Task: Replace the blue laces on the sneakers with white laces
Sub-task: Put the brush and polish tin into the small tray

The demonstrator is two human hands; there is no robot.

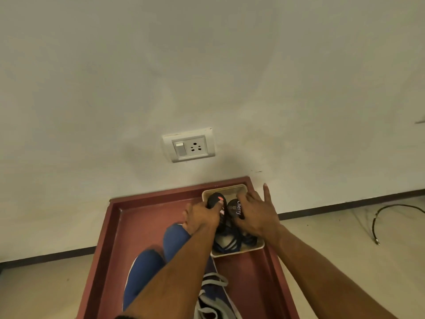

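Lying in one cream tray (239, 253), a tangle of blue laces (232, 240) is seen beside two black tins. One black tin (216, 199) is gripped by the left hand (201, 217); the other tin (234, 208) is touched by the spread fingers of the right hand (255, 215). Two blue sneakers (147, 268) carrying white laces (213, 282) are set on one red table (138, 222).

"Cherry" on round black tin (235, 209) (white lettering)
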